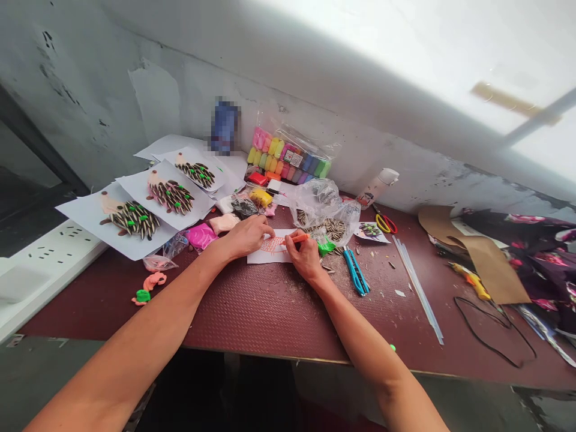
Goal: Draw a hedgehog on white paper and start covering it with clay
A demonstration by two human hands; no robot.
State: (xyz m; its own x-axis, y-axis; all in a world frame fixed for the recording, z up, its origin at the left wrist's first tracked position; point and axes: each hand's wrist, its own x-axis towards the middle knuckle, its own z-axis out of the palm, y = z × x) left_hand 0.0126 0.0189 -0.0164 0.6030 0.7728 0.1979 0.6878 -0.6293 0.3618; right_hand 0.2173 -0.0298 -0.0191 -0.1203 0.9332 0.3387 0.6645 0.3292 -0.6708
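Observation:
A small white sheet of paper (256, 258) lies on the dark red table, with an orange drawing (273, 243) of short strokes on it. My right hand (306, 259) is closed round an orange marker (300, 238), its tip end at the drawing's right side. My left hand (249, 235) rests on the paper's upper left, fingers bent loosely and nothing held in them. Just right of my right hand are a plastic bag of sunflower seeds (330, 228), a bit of green clay (324, 245) and a blue utility knife (355, 271).
Seed-covered hedgehog pictures (173, 195) lie at left, near a white power strip (49, 264). Packs of coloured clay (288, 153) lean at the wall. Rightward are a white bottle (378, 187), scissors (386, 223), glue sticks (418, 291) and a yellow glue gun (472, 281) with its cord.

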